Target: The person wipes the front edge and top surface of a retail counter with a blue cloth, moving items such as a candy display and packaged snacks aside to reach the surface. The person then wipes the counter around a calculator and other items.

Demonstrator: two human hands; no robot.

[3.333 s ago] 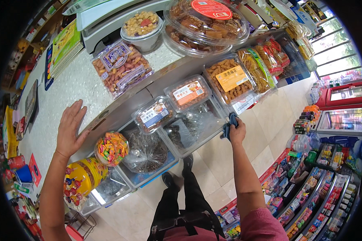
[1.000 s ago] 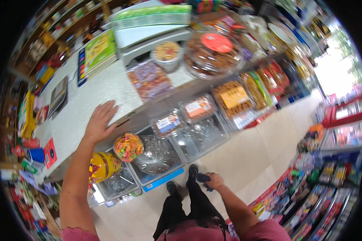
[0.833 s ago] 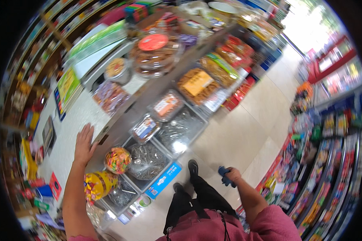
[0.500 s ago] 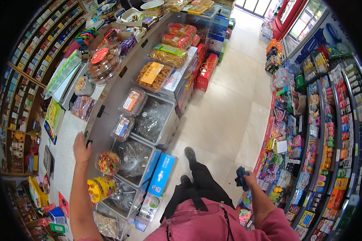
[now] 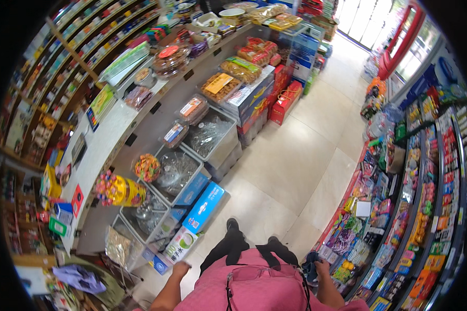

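Note:
My right hand (image 5: 322, 268) hangs low beside the right-hand shelves, closed around a dark blue cloth (image 5: 310, 267). On the other side, my left hand (image 5: 181, 269) hangs by my body with its fingers loosely curled and nothing visible in them. It is nearest to a white-and-green carton (image 5: 181, 244) standing on the floor, and does not touch it. A blue carton (image 5: 206, 207) continues the row beyond that one. Next to these stand grey bins (image 5: 177, 173) holding bagged goods. A yellow tub of lollipops (image 5: 128, 191) is at the counter's side.
A long white-topped counter (image 5: 102, 136) runs along the left, carrying snack tubs and a notebook. Stacked packaged snacks (image 5: 241, 70) and red gift boxes (image 5: 286, 102) border the tiled aisle (image 5: 275, 166). Curved shelves of small goods (image 5: 399, 207) line the right. Beyond is a barred doorway (image 5: 366, 23).
My left hand has come off the counter's edge and down to my side. My right hand has lowered closer to my body, keeping the cloth. My feet have shifted, and the view has turned.

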